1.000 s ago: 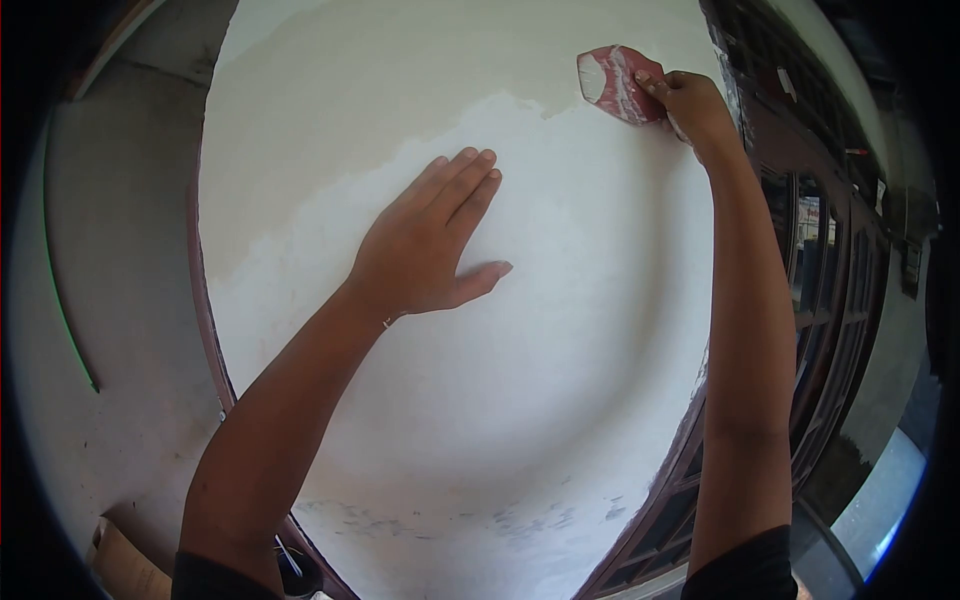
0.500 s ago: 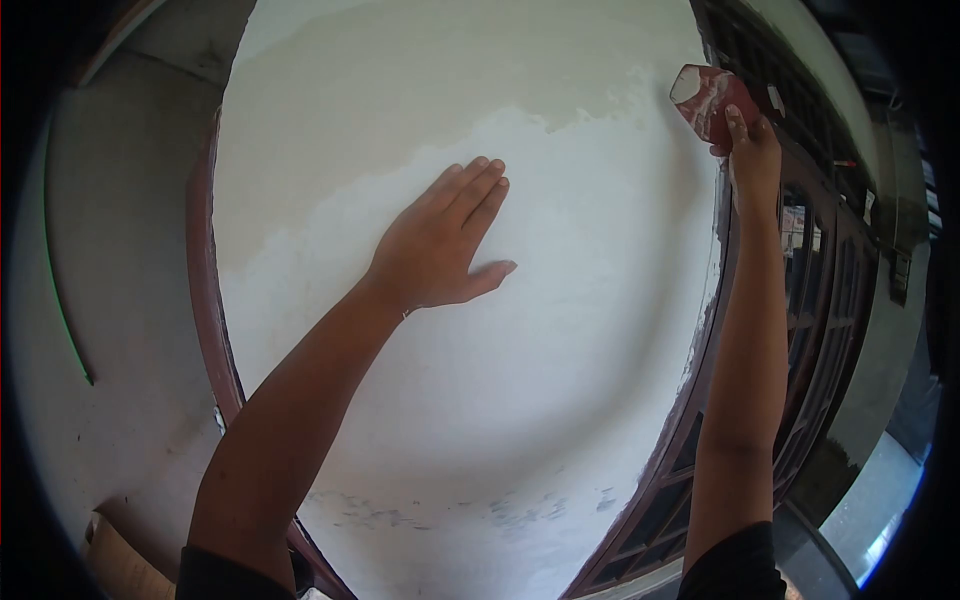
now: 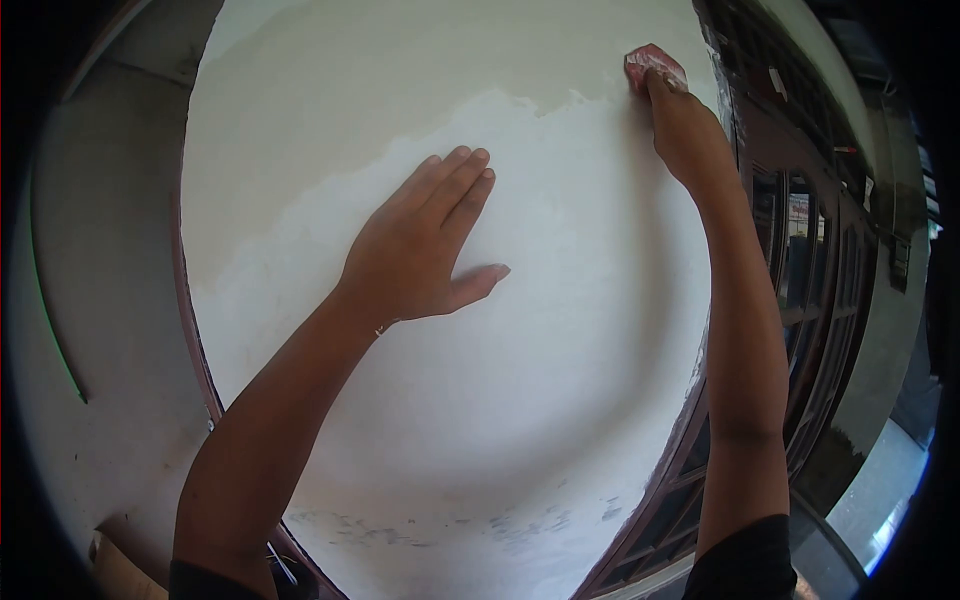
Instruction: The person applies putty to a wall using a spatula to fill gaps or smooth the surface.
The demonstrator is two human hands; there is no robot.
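A pale wall panel (image 3: 500,400) fills the middle of the view, bright white below and duller beige along its top. My left hand (image 3: 420,235) lies flat on it near the centre, fingers stretched up and thumb apart, holding nothing. Near the panel's upper right edge, my right hand (image 3: 690,125) grips a reddish pad (image 3: 655,70) with whitish smears, which is against the surface. The pad's underside is hidden.
Dark brown window frames with glass panes (image 3: 800,240) run along the right. Brown trim (image 3: 190,330) edges the panel on the left, beside a grey wall (image 3: 110,250). A cardboard piece (image 3: 125,570) sits at the lower left.
My right hand has moved left with the reddish pad, from the panel's right edge onto its surface. My left hand appears slightly further left, still flat; the view has shifted a little.
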